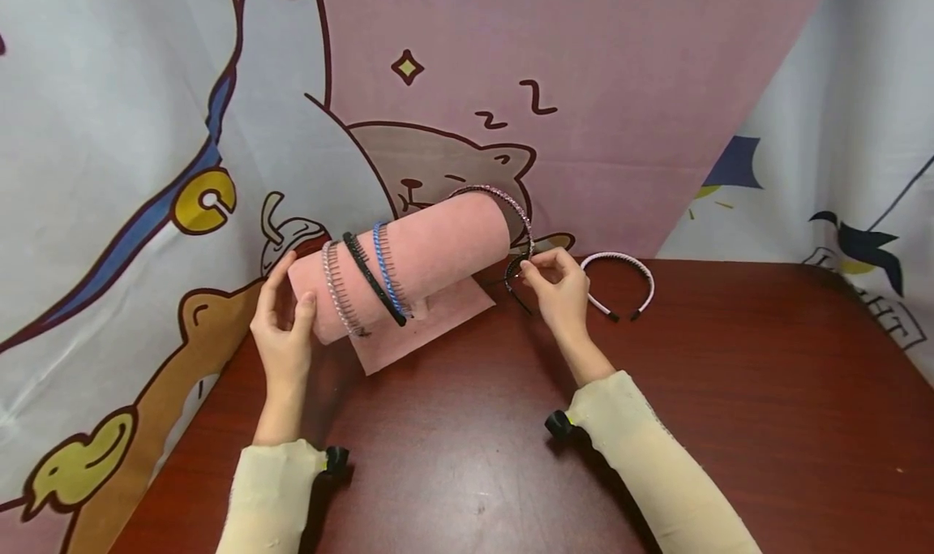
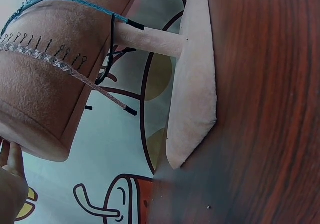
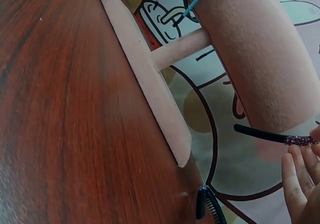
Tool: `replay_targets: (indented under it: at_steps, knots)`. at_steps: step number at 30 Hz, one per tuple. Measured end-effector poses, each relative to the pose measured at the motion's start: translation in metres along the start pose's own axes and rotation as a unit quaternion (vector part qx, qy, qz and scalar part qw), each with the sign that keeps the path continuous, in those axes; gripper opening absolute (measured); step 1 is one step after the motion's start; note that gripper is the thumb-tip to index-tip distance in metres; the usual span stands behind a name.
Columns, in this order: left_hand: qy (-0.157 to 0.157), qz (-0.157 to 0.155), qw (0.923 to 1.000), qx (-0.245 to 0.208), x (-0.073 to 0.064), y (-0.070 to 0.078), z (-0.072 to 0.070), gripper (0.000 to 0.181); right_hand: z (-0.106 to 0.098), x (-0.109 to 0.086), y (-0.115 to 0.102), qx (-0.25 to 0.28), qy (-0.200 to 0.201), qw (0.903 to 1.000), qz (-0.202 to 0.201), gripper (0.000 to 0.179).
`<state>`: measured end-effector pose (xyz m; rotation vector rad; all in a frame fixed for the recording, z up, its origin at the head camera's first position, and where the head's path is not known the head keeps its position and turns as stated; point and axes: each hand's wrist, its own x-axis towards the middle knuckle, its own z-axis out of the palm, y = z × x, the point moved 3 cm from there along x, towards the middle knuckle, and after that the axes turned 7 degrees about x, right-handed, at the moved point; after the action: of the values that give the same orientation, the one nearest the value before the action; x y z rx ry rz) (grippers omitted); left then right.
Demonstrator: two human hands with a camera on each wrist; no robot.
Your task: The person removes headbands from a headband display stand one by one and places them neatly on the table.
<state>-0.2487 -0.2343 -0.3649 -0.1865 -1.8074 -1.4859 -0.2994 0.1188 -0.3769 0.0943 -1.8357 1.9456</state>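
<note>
A pink plush headband stand [image 1: 452, 238] has a thick horizontal roll on a post above a flat base [image 1: 430, 327]. My left hand [image 1: 284, 339] holds the roll's left end, thumb in front and fingers behind. Around the roll sit a clear beaded headband [image 1: 336, 290], a black headband [image 1: 372, 278] and a blue headband [image 1: 387, 266], all with comb teeth. At the roll's right end, my right hand [image 1: 560, 294] pinches a pink glittery headband [image 1: 511, 201] near one tip; its arch passes over the roll's end. The right wrist view shows this headband's black tip [image 3: 260, 133].
On the brown table [image 1: 467, 457], a white headband [image 1: 620, 258] lies to the right of my right hand. A dark toothed headband [image 1: 516, 294] lies behind that hand, partly hidden. A cartoon-print cloth [image 1: 620, 116] hangs along the back and sides.
</note>
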Motion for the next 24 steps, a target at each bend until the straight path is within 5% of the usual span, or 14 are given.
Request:
replay_targets:
  at_steps: [6,16,24]
  knots:
    - [-0.001,0.003,0.9999,-0.014,-0.002,0.018,0.001,0.05,-0.008,0.01,0.015,0.018,0.021,0.9996,0.004,0.015]
    - [0.004,0.002,0.9997,-0.024,0.002,-0.002,-0.001,0.051,-0.019,0.009,-0.005,0.052,0.032,0.9981,-0.005,0.015]
    - [0.0,0.005,0.9999,-0.015,0.0,0.008,0.0,0.05,-0.033,0.013,-0.011,0.064,0.049,0.9967,-0.005,0.01]
